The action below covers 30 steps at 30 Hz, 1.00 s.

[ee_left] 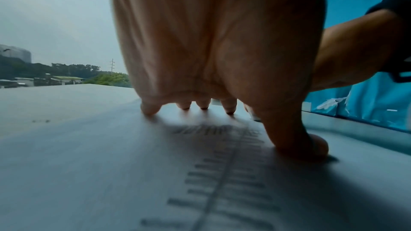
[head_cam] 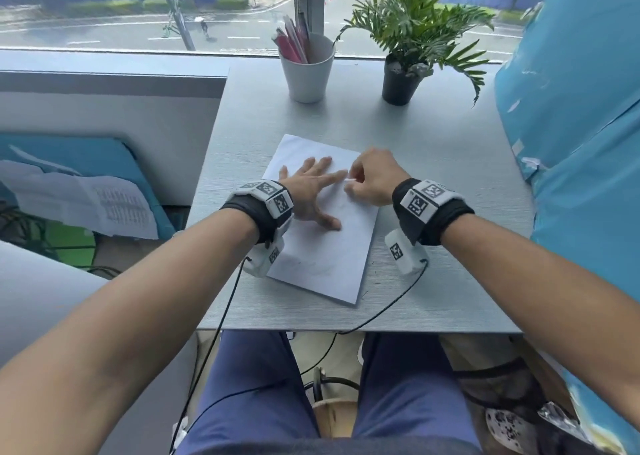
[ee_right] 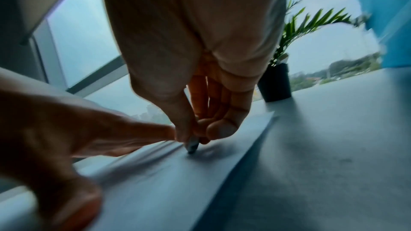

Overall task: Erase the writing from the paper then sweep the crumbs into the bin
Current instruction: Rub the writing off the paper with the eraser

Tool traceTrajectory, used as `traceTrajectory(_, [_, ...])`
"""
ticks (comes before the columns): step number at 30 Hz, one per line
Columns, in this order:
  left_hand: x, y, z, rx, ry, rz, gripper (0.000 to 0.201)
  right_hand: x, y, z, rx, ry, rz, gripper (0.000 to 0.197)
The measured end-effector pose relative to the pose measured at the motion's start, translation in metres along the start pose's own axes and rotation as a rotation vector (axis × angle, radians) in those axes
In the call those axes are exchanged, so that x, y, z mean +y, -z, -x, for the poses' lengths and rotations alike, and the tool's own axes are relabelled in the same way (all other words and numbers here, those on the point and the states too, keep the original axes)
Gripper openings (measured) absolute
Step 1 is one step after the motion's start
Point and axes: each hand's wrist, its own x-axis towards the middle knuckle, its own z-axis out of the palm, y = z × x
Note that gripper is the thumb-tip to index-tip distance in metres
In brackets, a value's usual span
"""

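A white sheet of paper [head_cam: 332,247] lies at an angle in the middle of the grey table [head_cam: 450,184], with faint pencil marks near its lower end. My left hand [head_cam: 311,191] lies flat on the sheet with its fingers spread, pressing it down. My right hand [head_cam: 370,177] sits just to the right of the left index finger and pinches a small eraser [ee_right: 192,144], whose dirty tip touches the paper [ee_right: 155,182]. In the left wrist view, printed lines show through the paper [ee_left: 111,164] under my palm [ee_left: 211,41]. No bin is in view.
A white cup [head_cam: 307,70] full of pens and a black-potted plant [head_cam: 401,77] stand at the table's far edge by the window. A blue plastic-wrapped panel [head_cam: 571,143] borders the right side. Wrist-camera cables hang over the near edge. Small dark crumbs dot the table right of the paper.
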Motion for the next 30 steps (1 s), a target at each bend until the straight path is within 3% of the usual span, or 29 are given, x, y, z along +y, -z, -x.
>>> traceTrajectory(2, [0.000, 0.000, 0.001, -0.007, 0.016, 0.004, 0.116, 0.002, 0.006, -0.001, -0.028, 0.016, 0.011, 0.016])
traceTrajectory(5, [0.002, 0.001, 0.001, -0.022, 0.037, 0.009, 0.117, 0.008, 0.011, -0.008, 0.052, -0.032, -0.026, 0.016])
traceTrajectory(10, [0.003, 0.002, 0.002, -0.042, 0.063, -0.020, 0.119, 0.003, 0.007, -0.002, -0.087, 0.063, -0.030, 0.013])
traceTrajectory(13, [0.006, 0.001, 0.002, -0.045, 0.070, -0.030, 0.122, 0.013, 0.015, -0.009, 0.047, -0.020, -0.021, 0.019])
traceTrajectory(17, [0.006, 0.002, 0.003, -0.058, 0.070, -0.022, 0.124, 0.001, 0.002, 0.002, -0.117, 0.119, -0.025, 0.015])
traceTrajectory(21, [0.007, 0.001, 0.003, -0.065, 0.069, -0.032, 0.125, 0.016, 0.017, -0.009, 0.028, -0.032, -0.044, 0.018])
traceTrajectory(25, [0.005, 0.002, 0.004, -0.078, 0.067, -0.032, 0.126, -0.003, 0.004, 0.007, -0.153, 0.117, 0.003, 0.014])
traceTrajectory(28, [0.005, 0.002, 0.004, -0.085, 0.065, -0.024, 0.126, 0.013, 0.020, -0.008, -0.067, -0.012, -0.045, 0.015])
traceTrajectory(30, [0.005, 0.001, 0.003, -0.087, 0.068, -0.027, 0.126, 0.015, 0.019, -0.006, -0.027, -0.010, -0.045, 0.017])
